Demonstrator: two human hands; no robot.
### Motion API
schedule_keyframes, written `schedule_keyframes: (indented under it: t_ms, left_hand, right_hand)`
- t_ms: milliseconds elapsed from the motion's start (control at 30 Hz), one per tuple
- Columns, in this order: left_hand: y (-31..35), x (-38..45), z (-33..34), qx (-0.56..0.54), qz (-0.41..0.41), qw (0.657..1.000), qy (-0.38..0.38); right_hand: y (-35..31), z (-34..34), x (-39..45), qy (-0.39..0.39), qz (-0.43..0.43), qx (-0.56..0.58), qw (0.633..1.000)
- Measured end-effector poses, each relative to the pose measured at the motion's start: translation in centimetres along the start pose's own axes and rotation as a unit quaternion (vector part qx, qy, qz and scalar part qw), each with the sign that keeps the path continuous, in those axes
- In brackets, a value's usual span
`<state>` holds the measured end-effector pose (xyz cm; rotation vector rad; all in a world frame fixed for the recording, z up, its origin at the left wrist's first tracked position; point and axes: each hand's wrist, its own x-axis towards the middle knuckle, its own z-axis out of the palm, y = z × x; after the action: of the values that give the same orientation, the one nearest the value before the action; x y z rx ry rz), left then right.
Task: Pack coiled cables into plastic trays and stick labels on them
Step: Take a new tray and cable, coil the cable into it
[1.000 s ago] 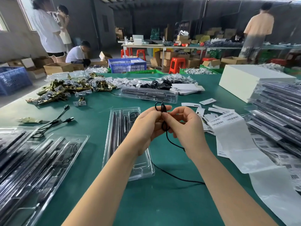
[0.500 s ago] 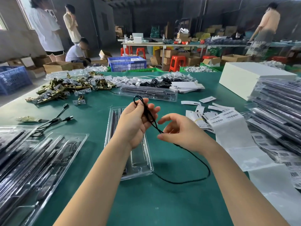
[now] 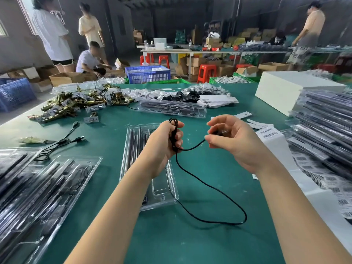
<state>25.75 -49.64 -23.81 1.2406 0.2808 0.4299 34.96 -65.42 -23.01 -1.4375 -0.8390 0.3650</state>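
My left hand [image 3: 165,143] grips a small bundle of loops of a thin black cable [image 3: 200,180] above a clear plastic tray [image 3: 133,149] on the green table. My right hand [image 3: 234,141] pinches the same cable a short way off to the right, fingers curled. From the left hand the loose cable runs down, makes a wide loop on the table near me, and passes under the tray's near end. A strip of barcode labels [image 3: 270,133] lies just right of my right hand.
Stacks of filled clear trays sit at the left [image 3: 38,187] and right [image 3: 323,134]. A second black cable [image 3: 62,141] lies left. Brass hardware [image 3: 76,103], a filled tray [image 3: 171,109] and a white box [image 3: 289,88] are farther back. People work in the background.
My right hand has moved right, away from the left, drawing the cable out between them. The left hand has closed tighter round the loops, and the loop on the table has grown.
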Motion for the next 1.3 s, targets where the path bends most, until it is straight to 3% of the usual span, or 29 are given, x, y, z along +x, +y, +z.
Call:
schedule_keyframes:
  t_ms: [133, 333, 400, 533, 667, 833, 900, 1033, 1167, 1233, 1300]
  left_hand:
    - [-0.8, -0.2, 0.1, 0.144, 0.008, 0.989, -0.033]
    - [-1.3, -0.8, 0.2, 0.307, 0.035, 0.942, -0.129]
    - [-1.4, -0.9, 0.4, 0.298, 0.059, 0.942, -0.142]
    - [-1.1, -0.6, -0.2, 0.262, 0.039, 0.959, -0.100]
    - [-0.7, -0.5, -0.4, 0.187, 0.019, 0.980, -0.060]
    - [0.1, -0.4, -0.2, 0.012, -0.015, 1.000, -0.013]
    - [0.2, -0.4, -0.4, 0.000, -0.022, 1.000, -0.011]
    - [0.1, -0.7, -0.2, 0.073, -0.041, 0.996, -0.027]
    - [0.5, -0.9, 0.2, 0.004, -0.086, 0.995, -0.053]
    - [0.7, -0.9, 0.4, -0.036, -0.094, 0.993, -0.059]
    - [0.8, -0.8, 0.4, -0.064, -0.092, 0.993, -0.047]
  right_hand:
    - [-0.4, 1.3, 0.0, -0.004, -0.042, -0.004, 0.999]
    - [0.2, 2.8, 0.1, 0.031, -0.075, 0.023, 0.996]
    - [0.4, 3.1, 0.2, 0.060, -0.085, 0.017, 0.994]
    - [0.6, 3.4, 0.5, 0.125, -0.118, -0.021, 0.985]
    - [0.6, 3.6, 0.4, 0.068, -0.098, 0.029, 0.992]
    - [0.8, 3.7, 0.2, 0.018, -0.006, -0.083, 0.996]
    - [1.0, 3.9, 0.1, 0.031, -0.009, -0.105, 0.994]
    - [0.8, 3.9, 0.4, 0.110, -0.131, -0.110, 0.979]
    - [0.6, 3.7, 0.3, 0.157, -0.195, -0.104, 0.963]
    - [0.7, 4.3, 0.0, 0.182, -0.274, -0.152, 0.932]
    - [1.3, 5.1, -0.3, 0.203, -0.365, -0.238, 0.877]
